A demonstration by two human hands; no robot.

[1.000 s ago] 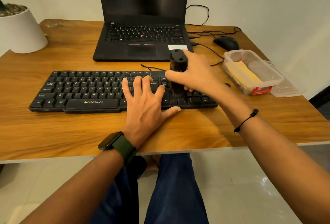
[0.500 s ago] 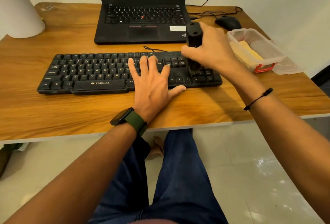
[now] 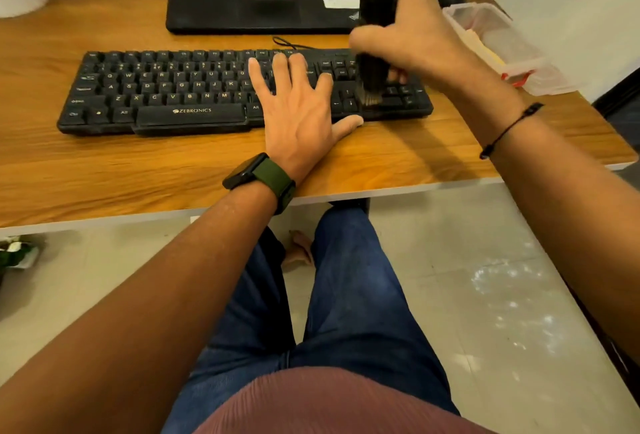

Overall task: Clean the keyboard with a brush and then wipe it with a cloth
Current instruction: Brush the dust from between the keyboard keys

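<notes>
Two hands: right [image 3: 412, 42] grips brush [image 3: 372, 66], left [image 3: 298, 104] presses keyboard [image 3: 156, 94].

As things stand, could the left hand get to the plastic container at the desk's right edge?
Probably not easily: the left hand lies flat on the keyboard, and the right hand gripping the brush stands between it and the container.

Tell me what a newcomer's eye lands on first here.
First, the right hand gripping an upright black brush, its bristles on the right end of the black keyboard at the desk's front. Next, the left hand spread flat on the keys beside it, a green-strapped watch on that wrist.
</notes>
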